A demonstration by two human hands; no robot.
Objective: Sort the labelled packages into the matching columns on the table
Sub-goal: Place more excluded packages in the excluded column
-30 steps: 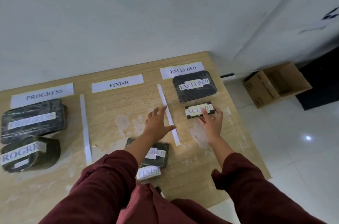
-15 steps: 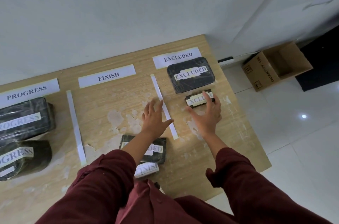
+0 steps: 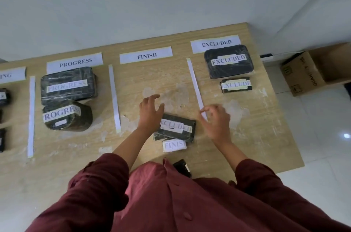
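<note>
Both hands hover empty over the unsorted pile near the front edge of the table (image 3: 266, 121).

The black EXCLUDED package (image 3: 175, 127) lies there on the FINISH package (image 3: 173, 145). The left hand (image 3: 151, 111) has its fingers spread wide; the right hand (image 3: 215, 118) is half curled. Better to take only the top package from both short sides, and lift it straight, so the lower one does not slide.

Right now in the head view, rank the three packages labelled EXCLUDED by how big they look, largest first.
1. Far package, at the top of the EXCLUDED column.
2. Near package, between the hands; closeness to the camera may enlarge it.
3. Small package, just below the far one.
</note>
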